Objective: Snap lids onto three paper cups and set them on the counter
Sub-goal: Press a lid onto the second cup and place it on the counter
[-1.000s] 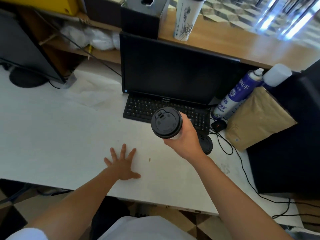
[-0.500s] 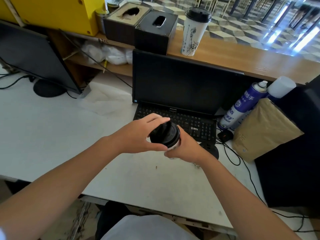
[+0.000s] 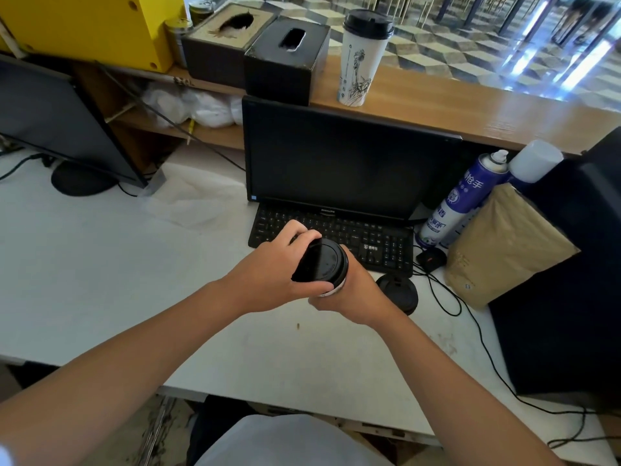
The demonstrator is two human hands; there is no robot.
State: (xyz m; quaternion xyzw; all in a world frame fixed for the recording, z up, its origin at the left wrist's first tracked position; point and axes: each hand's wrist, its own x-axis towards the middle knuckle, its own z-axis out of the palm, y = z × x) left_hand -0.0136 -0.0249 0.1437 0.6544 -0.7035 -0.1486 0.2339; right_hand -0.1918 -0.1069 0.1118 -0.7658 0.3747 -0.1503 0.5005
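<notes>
My right hand (image 3: pixel 353 294) grips a white paper cup (image 3: pixel 336 286) from below and the right; most of the cup is hidden by my fingers. A black lid (image 3: pixel 327 262) sits on its top. My left hand (image 3: pixel 275 274) curls over the lid's left side, fingers on its far edge and thumb at the near rim. Another black lid (image 3: pixel 398 292) rests on the white desk (image 3: pixel 100 264) just right of my right hand. A tall lidded white cup (image 3: pixel 361 58) with a line drawing stands on the wooden counter (image 3: pixel 470 105) beyond the monitor.
A black monitor (image 3: pixel 336 159) and keyboard (image 3: pixel 363 237) stand right behind my hands. A blue spray can (image 3: pixel 460 203), a brown paper bag (image 3: pixel 504 247) and a black case (image 3: pixel 571 280) crowd the right. Two tissue boxes (image 3: pixel 268 48) sit on the counter. Cables (image 3: pixel 470 331) trail over the desk's right side.
My left hand rose from lying flat on the desk and closed over the lid of the cup in my right hand. My view has tilted up toward the counter.
</notes>
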